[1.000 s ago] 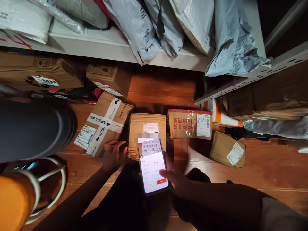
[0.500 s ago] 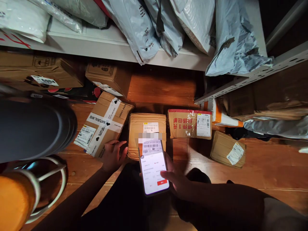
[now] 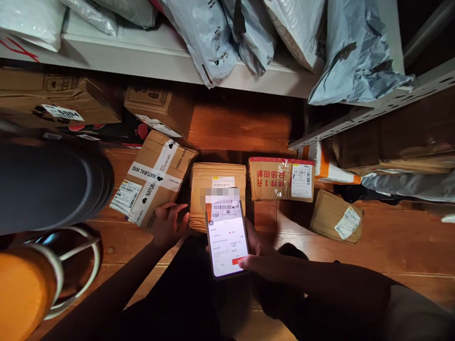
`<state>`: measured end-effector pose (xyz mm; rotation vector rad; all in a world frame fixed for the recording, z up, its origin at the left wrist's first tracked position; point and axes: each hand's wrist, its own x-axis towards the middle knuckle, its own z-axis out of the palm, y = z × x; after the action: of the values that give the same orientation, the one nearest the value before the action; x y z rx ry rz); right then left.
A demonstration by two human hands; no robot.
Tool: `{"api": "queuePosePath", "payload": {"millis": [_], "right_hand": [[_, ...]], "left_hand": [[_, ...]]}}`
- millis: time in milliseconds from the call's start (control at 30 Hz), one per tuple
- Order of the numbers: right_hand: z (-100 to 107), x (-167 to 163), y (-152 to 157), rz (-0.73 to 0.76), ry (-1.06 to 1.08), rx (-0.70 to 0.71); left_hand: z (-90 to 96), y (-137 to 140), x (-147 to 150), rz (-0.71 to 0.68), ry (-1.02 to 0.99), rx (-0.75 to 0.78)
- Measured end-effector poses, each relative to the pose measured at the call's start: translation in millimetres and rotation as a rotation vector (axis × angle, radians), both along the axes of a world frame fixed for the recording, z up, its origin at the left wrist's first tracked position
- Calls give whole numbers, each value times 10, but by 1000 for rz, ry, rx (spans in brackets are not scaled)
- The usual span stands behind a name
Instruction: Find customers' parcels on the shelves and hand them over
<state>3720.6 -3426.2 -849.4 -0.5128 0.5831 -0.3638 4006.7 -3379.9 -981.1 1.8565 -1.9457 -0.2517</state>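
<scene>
My right hand [image 3: 261, 253] is wrapped round a smartphone [image 3: 228, 241], its thumb over a red button low on the lit screen. The screen shows a label with a barcode above lines of text. Behind the phone's top edge sits a cardboard box [image 3: 199, 196] with a white label, partly hidden by the phone. To its left a tilted carton [image 3: 156, 175] carries white "NATURAL WIG" tape and a label. My left hand [image 3: 168, 225] is open at that carton's lower right corner, fingers apart; whether it touches the carton I cannot tell.
A box with red print [image 3: 270, 180] and a smaller labelled box [image 3: 336, 215] lie on the wooden floor at right. Above, a grey shelf [image 3: 142, 61] holds plastic mailing bags [image 3: 209, 42]. At left stand a dark round object [image 3: 53, 184] and an orange-topped stool [image 3: 24, 291].
My right thumb has moved down from the middle of the phone screen onto the red button. The view has shifted slightly. My left hand stays by the carton.
</scene>
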Motion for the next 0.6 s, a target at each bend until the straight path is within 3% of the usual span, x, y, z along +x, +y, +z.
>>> {"api": "queuePosePath", "payload": {"millis": [233,400,500,600], "right_hand": [[-25,15,-19,-28,-40,-64],[-94,66,74,-25,-40,-90],[-191,97,212,-23,-44,-79],[-310,99,336,30,-55,-43]], "left_hand": [[24,-50,32,8,-43,-12],[129,-267,501,236,-135,-82],[99,-383,959,466,-197,50],[-16,-437,1291,676,-98,350]]}}
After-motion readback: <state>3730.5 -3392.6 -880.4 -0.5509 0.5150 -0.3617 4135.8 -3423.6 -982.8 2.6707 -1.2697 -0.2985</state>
